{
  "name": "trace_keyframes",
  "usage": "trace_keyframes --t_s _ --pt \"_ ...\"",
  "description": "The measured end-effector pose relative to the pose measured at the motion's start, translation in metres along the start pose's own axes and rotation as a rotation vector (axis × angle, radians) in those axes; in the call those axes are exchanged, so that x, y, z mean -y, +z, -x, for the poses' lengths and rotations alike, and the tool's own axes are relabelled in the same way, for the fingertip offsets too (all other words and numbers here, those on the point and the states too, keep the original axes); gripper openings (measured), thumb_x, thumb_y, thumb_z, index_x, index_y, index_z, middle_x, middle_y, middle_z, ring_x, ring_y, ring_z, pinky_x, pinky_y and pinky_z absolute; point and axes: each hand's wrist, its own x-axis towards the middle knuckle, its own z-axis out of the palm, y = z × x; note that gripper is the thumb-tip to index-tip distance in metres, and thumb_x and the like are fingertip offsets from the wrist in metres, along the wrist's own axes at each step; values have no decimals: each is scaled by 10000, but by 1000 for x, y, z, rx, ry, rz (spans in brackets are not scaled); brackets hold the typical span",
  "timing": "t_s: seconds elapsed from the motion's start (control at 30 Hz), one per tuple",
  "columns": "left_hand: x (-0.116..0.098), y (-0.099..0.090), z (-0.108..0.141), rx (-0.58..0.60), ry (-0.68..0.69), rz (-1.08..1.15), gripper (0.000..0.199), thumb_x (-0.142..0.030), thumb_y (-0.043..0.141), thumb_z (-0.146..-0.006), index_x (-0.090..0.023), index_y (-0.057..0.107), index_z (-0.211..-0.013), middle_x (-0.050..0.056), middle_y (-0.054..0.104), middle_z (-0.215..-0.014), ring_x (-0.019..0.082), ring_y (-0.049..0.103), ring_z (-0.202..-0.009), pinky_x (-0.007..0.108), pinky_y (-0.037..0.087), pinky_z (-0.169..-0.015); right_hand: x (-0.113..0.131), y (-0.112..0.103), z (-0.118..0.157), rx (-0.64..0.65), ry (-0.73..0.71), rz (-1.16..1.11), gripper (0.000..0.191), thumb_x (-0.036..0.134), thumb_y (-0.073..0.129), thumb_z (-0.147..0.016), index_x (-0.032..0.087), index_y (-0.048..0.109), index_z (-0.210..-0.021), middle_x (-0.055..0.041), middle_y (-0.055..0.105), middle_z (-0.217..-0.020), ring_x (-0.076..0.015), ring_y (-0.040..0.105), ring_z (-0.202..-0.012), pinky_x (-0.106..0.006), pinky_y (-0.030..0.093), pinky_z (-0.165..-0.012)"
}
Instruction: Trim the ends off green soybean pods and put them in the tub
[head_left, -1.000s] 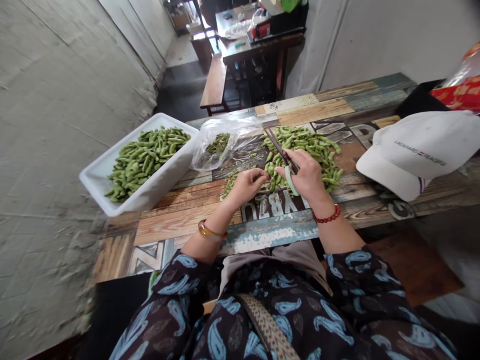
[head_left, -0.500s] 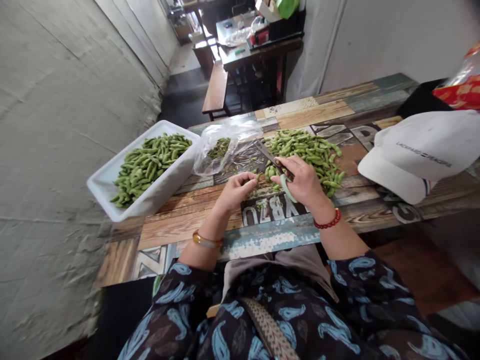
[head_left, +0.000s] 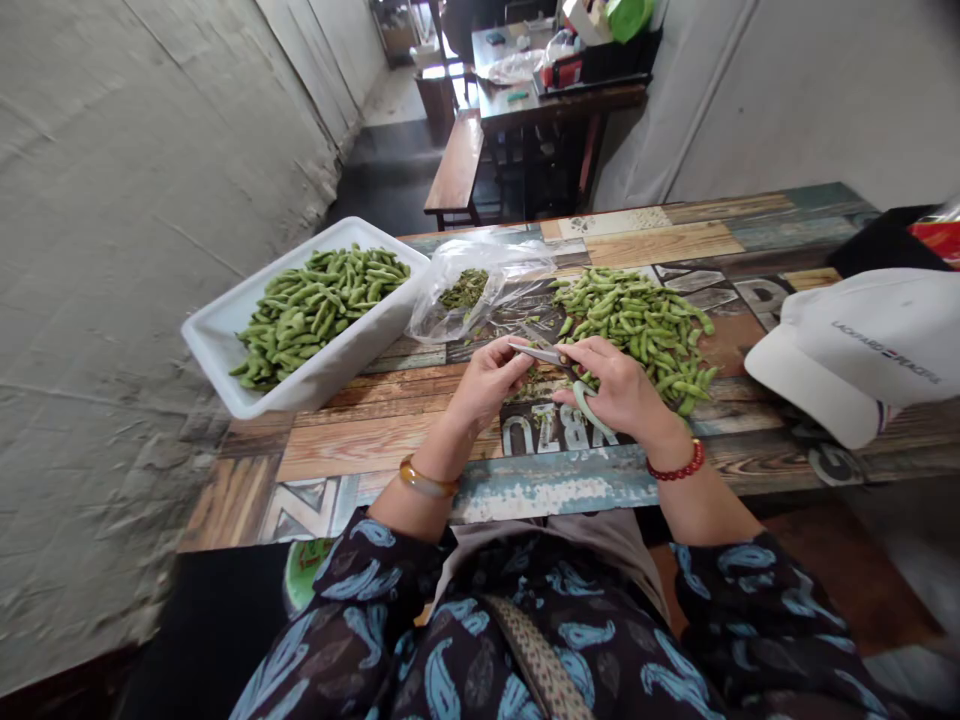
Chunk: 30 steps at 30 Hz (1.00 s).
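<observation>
Pinched together, the fingers of my left hand (head_left: pixel 487 380) are at the scissor tips; what they hold is mostly hidden. My right hand (head_left: pixel 619 390) grips scissors (head_left: pixel 544 354) with pale green handles, their blades pointing left to my left fingertips. A pile of green pods (head_left: pixel 637 325) lies on the table just beyond my right hand. Small trimmings lie on the wood below and between the hands. Behind my left hand sits a clear plastic bag (head_left: pixel 429 305) with green scraps (head_left: pixel 465 288) in it. More pods (head_left: pixel 322 305) fill a white tray (head_left: pixel 352 345) at the left.
A white cap (head_left: pixel 862 350) rests on the patterned table (head_left: pixel 360 440) at the right, near a black item and red packaging. A rough grey wall (head_left: pixel 112 250) runs along the left. Beyond are a bench (head_left: pixel 457 165) and another table (head_left: pixel 517 105) with things on it.
The scissors have swung down and left, so their blades now reach my left fingertips. The whole view has shifted a little.
</observation>
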Motion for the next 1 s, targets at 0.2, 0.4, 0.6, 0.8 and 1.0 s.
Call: trace_keyframes --t_s 0.2,0.4,0.6,0.8,1.0 --pt "5 0 0 -21 80 -117 323 -414 786 -718 -147 701 -878 -35 551 -643 45 369 -497 208 276 -475 -2 3 1 13 -13 -20 572 321 761 -810 237 574 -1345 -106 629 -1127 -270 639 -995 -429 564 -876" --pt "6 -1 0 -54 110 -168 299 -392 786 -711 -157 723 -884 -16 602 -687 72 434 -569 212 319 -521 -4 4 1 16 -6 -75 554 328 765 -804 234 589 -1321 -93 631 -1103 -227 634 -877 -391 567 -807" --pt "5 -2 1 -58 118 -223 253 -370 756 -743 -162 736 -885 -7 614 -684 93 478 -618 211 337 -544 -2 1 2 36 4 -92 501 349 744 -828 239 605 -1297 -82 638 -1075 -191 597 -755 -341 543 -709" --pt "0 -1 2 -42 114 -285 207 -345 737 -745 -163 749 -842 6 639 -675 117 522 -642 218 350 -551 -3 -1 2 77 -5 -34 464 359 704 -864 249 604 -1304 -81 648 -1063 -168 566 -674 -325 523 -679" --pt "-1 -8 0 -24 145 -355 180 -308 727 -757 -147 764 -829 34 696 -766 139 570 -716 232 410 -632 -2 -3 2 92 -13 26 473 341 691 -879 243 589 -1331 -77 652 -1049 -181 603 -724 -318 523 -718"
